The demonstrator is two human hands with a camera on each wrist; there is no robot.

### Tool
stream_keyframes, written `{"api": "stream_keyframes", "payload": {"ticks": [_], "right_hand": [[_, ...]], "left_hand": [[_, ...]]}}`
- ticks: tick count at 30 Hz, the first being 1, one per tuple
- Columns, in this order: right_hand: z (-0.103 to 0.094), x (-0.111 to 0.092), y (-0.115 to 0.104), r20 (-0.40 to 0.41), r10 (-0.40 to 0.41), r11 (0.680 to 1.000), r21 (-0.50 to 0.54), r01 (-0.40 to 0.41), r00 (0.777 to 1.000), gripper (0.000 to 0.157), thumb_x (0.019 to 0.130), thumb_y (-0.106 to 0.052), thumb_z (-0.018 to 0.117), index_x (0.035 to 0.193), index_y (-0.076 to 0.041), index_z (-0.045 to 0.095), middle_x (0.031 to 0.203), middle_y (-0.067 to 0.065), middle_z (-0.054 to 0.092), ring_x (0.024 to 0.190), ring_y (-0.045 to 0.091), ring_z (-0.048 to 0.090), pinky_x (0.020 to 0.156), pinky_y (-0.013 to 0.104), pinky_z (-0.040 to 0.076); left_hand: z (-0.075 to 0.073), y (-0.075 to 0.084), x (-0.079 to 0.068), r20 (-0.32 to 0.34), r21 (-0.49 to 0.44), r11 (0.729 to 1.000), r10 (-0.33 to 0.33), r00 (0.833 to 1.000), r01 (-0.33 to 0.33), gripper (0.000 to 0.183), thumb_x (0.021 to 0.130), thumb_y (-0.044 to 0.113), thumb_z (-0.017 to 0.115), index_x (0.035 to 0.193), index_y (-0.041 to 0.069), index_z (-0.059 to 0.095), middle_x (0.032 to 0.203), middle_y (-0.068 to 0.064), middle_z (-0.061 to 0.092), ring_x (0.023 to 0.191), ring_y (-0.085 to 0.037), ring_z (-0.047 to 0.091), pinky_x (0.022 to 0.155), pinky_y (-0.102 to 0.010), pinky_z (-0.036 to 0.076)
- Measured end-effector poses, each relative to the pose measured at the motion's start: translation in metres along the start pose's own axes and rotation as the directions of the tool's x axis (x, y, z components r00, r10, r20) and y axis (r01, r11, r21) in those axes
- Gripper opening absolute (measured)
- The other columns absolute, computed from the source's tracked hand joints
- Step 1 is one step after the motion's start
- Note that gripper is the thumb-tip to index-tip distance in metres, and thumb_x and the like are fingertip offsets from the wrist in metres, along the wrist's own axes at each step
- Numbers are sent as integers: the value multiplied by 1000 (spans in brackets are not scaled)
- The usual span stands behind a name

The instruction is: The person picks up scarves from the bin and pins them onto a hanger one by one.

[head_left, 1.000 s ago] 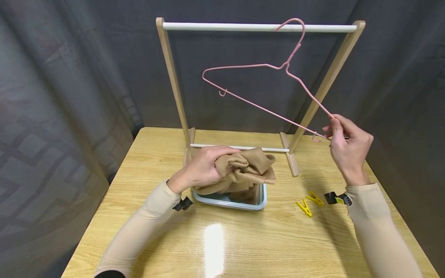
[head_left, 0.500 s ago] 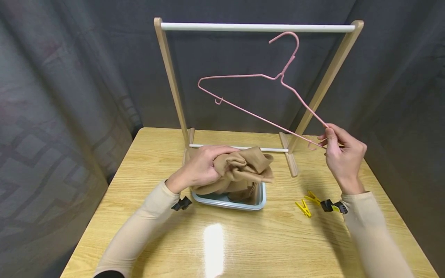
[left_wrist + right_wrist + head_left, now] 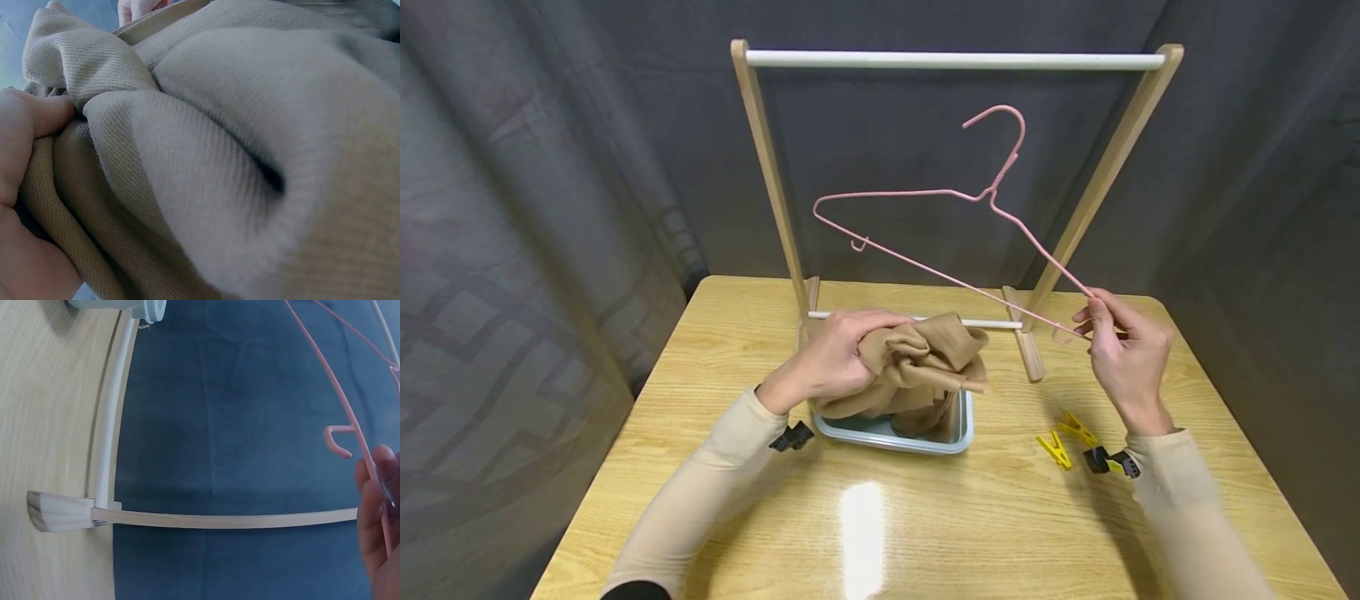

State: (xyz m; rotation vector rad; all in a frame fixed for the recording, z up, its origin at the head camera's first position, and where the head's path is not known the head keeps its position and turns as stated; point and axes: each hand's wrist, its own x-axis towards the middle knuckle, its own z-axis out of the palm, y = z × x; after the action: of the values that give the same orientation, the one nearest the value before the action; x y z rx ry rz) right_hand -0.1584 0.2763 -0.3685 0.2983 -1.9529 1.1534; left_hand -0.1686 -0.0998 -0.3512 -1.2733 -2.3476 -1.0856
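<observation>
My left hand (image 3: 838, 354) grips a bunched brown cloth garment (image 3: 928, 350), held over a light-blue plastic basin (image 3: 887, 439). Part of the garment hangs down inside the basin's rim. In the left wrist view the thumb presses into ribbed folds of the garment (image 3: 187, 169). My right hand (image 3: 1127, 350) pinches one end of a pink clothes hanger (image 3: 917, 265), which is raised and tilted in front of the rack with its hook upward. The right wrist view shows the fingers (image 3: 373, 512) around the hanger's lower bar, close to a small pink side hook.
A wooden rack with a white top rail (image 3: 955, 60) stands at the back of the table (image 3: 760, 533), behind the basin. Two yellow clothespins (image 3: 1055, 451) lie right of the basin, near the right wrist's camera. Grey curtains (image 3: 512, 250) enclose the sides and back.
My right hand has lowered the hanger and shifted it slightly left, so its hook has dropped from the top rail's height to below it. The left hand and garment have hardly moved.
</observation>
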Motion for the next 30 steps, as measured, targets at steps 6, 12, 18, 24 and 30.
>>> {"api": "stream_keyframes", "payload": {"ticks": [6, 12, 18, 24, 30], "right_hand": [[1, -6, 6, 19, -9, 999, 34, 9, 1000, 16, 100, 8, 67, 110, 9, 79, 81, -27, 70, 64, -12, 66, 53, 5, 47], [5, -16, 14, 9, 11, 998, 58, -12, 1000, 15, 97, 13, 67, 107, 13, 78, 81, -26, 70, 63, -13, 65, 50, 4, 44], [3, -21, 18, -8, 15, 997, 72, -14, 1000, 17, 95, 18, 66, 106, 15, 77, 81, -25, 70, 63, -12, 65, 48, 4, 42], [-4, -20, 15, -22, 29, 998, 62, -28, 999, 15, 98, 11, 66, 108, 15, 76, 81, -28, 70, 64, -14, 65, 50, 3, 43], [-7, -22, 16, 14, -6, 996, 92, 4, 1000, 15, 95, 18, 66, 105, 16, 77, 81, -23, 71, 63, -11, 66, 52, 5, 46]], "left_hand": [[-1, -2, 1, -10, -29, 1000, -3, 1000, 3, 47, 83, -1, 74, 130, 7, 75, 124, -10, 79, 115, -25, 76, 101, -39, 60], [-4, -2, 2, -20, -42, 999, -24, 1000, 23, 48, 82, -3, 71, 129, 7, 75, 123, -9, 79, 114, -24, 76, 99, -40, 60], [-5, -3, 7, -25, -53, 998, -30, 999, 29, 49, 78, -3, 70, 126, 6, 76, 118, -10, 81, 103, -22, 77, 87, -38, 62], [-6, -3, 10, -36, -64, 996, -64, 997, 61, 44, 80, 2, 73, 123, 8, 78, 114, -8, 82, 94, -18, 75, 78, -33, 60], [-4, -1, 14, -37, 15, 996, -86, 996, 87, 46, 80, 6, 74, 125, 12, 78, 116, -4, 82, 100, -18, 77, 83, -35, 61]]}}
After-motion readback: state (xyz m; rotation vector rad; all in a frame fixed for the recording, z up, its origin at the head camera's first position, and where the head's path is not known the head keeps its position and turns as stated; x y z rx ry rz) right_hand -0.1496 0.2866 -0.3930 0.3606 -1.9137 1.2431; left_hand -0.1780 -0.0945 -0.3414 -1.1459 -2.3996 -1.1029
